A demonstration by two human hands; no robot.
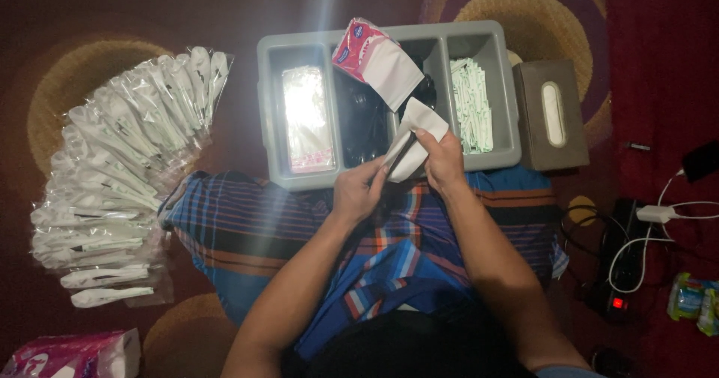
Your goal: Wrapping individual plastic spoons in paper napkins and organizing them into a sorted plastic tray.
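Dark red carpet with tan rings, and I sit cross-legged at a grey tray.

My left hand [358,192] has its fingers clenched around a thin dark utensil [399,155], what kind I cannot tell, while my right hand [443,159] has its fingers grasping a white napkin [416,137] folded about that utensil, both just above the near rim of the grey tray [389,35]. An open napkin pack [374,59] lies tilted across the tray's middle compartments. Clear bags fill its left compartment [305,119], and small white-and-green packets [472,104] its right. A tissue box [550,113] stands just beside the tray. Wrapped white spoons [120,176] fan out on the carpet, well apart to my left.
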